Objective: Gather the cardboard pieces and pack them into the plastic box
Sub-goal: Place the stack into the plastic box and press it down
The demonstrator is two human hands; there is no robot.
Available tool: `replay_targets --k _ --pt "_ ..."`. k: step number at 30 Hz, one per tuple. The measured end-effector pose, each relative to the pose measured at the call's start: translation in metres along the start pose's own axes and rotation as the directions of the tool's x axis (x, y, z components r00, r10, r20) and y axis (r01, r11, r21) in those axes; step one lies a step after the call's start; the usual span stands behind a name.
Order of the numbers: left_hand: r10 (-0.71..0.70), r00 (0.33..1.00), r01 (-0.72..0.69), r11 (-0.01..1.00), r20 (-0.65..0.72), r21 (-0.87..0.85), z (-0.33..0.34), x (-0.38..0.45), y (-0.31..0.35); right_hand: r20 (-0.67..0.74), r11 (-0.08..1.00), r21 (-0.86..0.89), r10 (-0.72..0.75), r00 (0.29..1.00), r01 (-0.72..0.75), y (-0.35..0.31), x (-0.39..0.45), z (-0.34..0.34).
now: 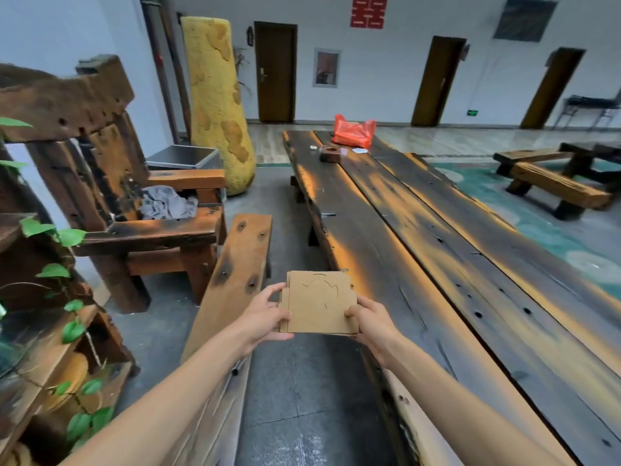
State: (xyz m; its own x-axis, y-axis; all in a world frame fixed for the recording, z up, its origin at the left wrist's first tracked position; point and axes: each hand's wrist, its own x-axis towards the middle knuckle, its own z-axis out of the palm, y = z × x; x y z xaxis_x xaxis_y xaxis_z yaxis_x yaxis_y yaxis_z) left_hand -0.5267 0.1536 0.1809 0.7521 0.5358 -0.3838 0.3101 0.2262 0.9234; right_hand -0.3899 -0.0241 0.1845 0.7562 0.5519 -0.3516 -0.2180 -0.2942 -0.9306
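Observation:
A small stack of flat brown cardboard pieces (319, 302) with cut curved lines is held in the air between a wooden bench and a long table. My left hand (263, 317) grips the stack's left edge, thumb on top. My right hand (368, 319) pinches its lower right corner. The pieces sit slightly offset from one another, so their left edges show in steps. No plastic box is visible in this view.
A long dark wooden table (437, 250) stretches away on the right, with a red plastic bag (353, 131) and a small wooden block (331, 153) at its far end. A wooden bench (235, 284) runs on the left, beside a heavy wooden armchair (111, 196) and potted vines (67, 297).

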Motion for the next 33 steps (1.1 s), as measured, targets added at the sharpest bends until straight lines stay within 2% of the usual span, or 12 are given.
replay_targets --k 6,14,19,23,27,30,32,33 --pt "-0.032 0.993 0.022 0.996 0.113 0.089 0.071 0.005 -0.019 -0.114 0.999 0.017 0.034 0.993 -0.032 0.038 -0.026 -0.072" --pt "-0.107 0.955 0.019 0.953 0.277 0.302 0.172 -0.001 -0.046 -0.265 0.993 0.046 0.113 0.958 -0.105 0.099 -0.069 -0.167" --pt "-0.139 0.905 -0.03 0.921 0.401 0.388 0.231 0.0 -0.064 -0.345 0.971 0.178 0.211 0.915 -0.157 0.135 -0.1 -0.212" --pt "-0.151 0.861 -0.104 0.882 0.486 0.459 0.277 0.005 -0.081 -0.44 0.949 0.248 0.291 0.85 -0.196 0.159 -0.124 -0.239" --pt "-0.135 0.798 -0.249 0.813 0.588 0.525 0.323 0.008 -0.1 -0.528 0.927 0.296 0.358 0.77 -0.229 0.185 -0.148 -0.259" --pt "-0.148 0.712 -0.362 0.76 0.687 0.539 0.356 0.009 -0.12 -0.592 0.895 0.35 0.441 0.674 -0.278 0.211 -0.165 -0.272" --pt "-0.151 0.666 -0.422 0.731 0.73 0.536 0.361 0.0 -0.129 -0.599 0.875 0.375 0.482 0.64 -0.307 0.228 -0.18 -0.267" --pt "-0.191 0.613 -0.439 0.725 0.766 0.531 0.379 0.005 -0.142 -0.62 0.857 0.406 0.514 0.593 -0.319 0.244 -0.185 -0.273"
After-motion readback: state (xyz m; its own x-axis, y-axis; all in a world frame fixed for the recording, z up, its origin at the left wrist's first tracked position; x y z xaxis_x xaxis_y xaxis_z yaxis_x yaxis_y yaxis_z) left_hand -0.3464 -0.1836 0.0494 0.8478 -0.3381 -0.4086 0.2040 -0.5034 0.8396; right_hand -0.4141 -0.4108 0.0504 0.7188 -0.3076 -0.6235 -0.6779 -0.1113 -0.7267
